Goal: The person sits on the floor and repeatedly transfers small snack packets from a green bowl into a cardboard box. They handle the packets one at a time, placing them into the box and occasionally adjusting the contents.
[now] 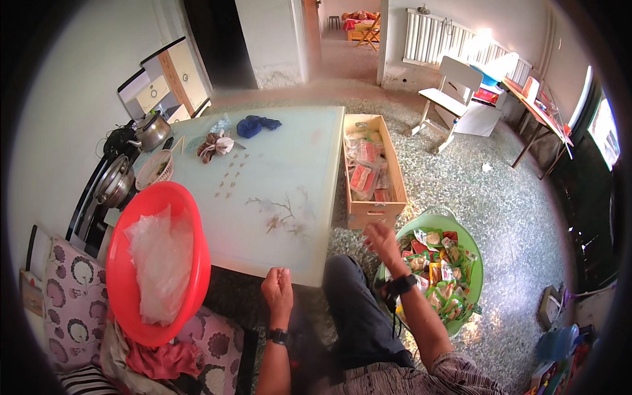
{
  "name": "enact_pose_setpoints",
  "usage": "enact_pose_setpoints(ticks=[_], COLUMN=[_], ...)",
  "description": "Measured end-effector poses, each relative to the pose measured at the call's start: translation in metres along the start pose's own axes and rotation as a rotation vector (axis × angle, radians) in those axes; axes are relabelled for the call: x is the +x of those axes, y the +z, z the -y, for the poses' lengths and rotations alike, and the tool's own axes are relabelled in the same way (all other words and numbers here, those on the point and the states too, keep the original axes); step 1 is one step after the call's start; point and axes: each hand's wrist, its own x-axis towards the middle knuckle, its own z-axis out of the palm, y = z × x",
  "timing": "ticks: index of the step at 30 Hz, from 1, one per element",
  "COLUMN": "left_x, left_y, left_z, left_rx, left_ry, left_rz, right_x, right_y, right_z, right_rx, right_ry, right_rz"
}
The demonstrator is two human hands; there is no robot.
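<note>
My left hand (278, 291) is at the near edge of the glass-topped table (276, 168), its fingers curled; whether anything is in it cannot be told. My right hand (382, 242) hovers between the near end of a wooden crate (376, 210) and a green plastic tub (469, 237), fingers bent, with no held thing visible. Flat plastic packets (363, 177) with red labels lie in the crate. Many small colourful food pouches (434, 271) fill the tub. To the left, a red plastic basin (197, 261) holds clear plastic bags (160, 266).
On the table are a blue cloth-like bundle (256, 126), a brown and pink bundle (215, 147) and a white plastic basket (155, 170). A kettle (152, 131) and a steel pot (113, 182) stand at the left. A white chair (452, 91) stands beyond the crate.
</note>
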Motion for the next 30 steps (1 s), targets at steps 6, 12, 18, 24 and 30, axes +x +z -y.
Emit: enact_pose_setpoints(ticks=[6, 12, 18, 24, 30], left_x=[-0.002, -0.003, -0.005, 0.024, 0.054], left_y=[0.003, -0.008, -0.049, -0.157, -0.257], left_z=[0.005, 0.005, -0.023, -0.045, -0.017], left_rx=[-0.034, -0.07, -0.062, 0.259, 0.758], left_ry=[-0.002, 0.009, 0.022, 0.156, -0.004], left_rz=[-0.029, -0.068, -0.179, -0.531, -0.589], right_x=[-0.053, -0.057, -0.061, -0.056, -0.054], right_y=[0.066, 0.085, 0.088, 0.086, 0.086], right_z=[-0.025, -0.01, -0.005, -0.014, -0.011], right_rx=[-0.2, -0.404, -0.659, -0.683, -0.694], right_ry=[-0.057, -0.193, -0.389, -0.374, -0.4], right_rz=[0.287, -0.004, -0.025, -0.022, -0.026])
